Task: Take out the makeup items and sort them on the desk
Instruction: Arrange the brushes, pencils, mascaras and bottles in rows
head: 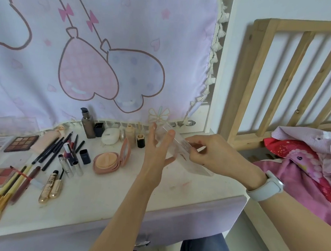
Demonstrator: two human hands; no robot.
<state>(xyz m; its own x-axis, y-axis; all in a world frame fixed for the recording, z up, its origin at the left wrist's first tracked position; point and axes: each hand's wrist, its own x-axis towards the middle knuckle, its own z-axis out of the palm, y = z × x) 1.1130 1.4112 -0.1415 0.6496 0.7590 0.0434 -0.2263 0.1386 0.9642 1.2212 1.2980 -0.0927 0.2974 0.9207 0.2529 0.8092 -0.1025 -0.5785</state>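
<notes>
Both forearms are extended over white desk [104, 197]. Clear organizer box [180, 152] is gripped by right hand [215, 156]; left hand [156, 154], fingers straight, is pressed against it. Makeup items [60, 157] are laid left, before pastel curtain [107, 43].

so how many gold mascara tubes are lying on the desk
2, lying side by side near the front left of the desk: one gold mascara tube, the other right beside it. Others may be hidden among the clutter.
</notes>
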